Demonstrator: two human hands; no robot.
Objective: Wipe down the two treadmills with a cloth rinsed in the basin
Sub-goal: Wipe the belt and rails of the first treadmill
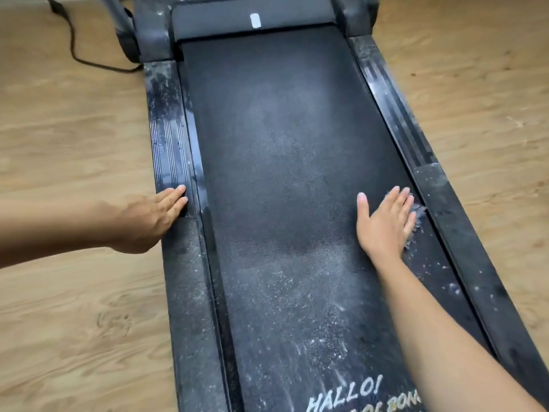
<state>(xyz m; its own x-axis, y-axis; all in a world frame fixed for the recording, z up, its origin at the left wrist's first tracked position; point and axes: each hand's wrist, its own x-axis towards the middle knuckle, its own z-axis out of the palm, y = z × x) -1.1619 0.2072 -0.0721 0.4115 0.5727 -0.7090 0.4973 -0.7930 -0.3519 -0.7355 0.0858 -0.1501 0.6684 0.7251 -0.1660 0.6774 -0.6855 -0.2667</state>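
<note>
1. We look down along a dusty black treadmill on a wooden floor.
2. Our left hand rests flat on the left side rail.
3. Our right hand, fingers straight, presses a grey cloth onto the right edge of the belt.
4. A black cable lies on the floor at far left.

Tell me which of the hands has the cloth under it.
The right hand, pressed flat on the grey cloth at the right edge of the belt; the left hand rests bare on the left side rail.
</note>
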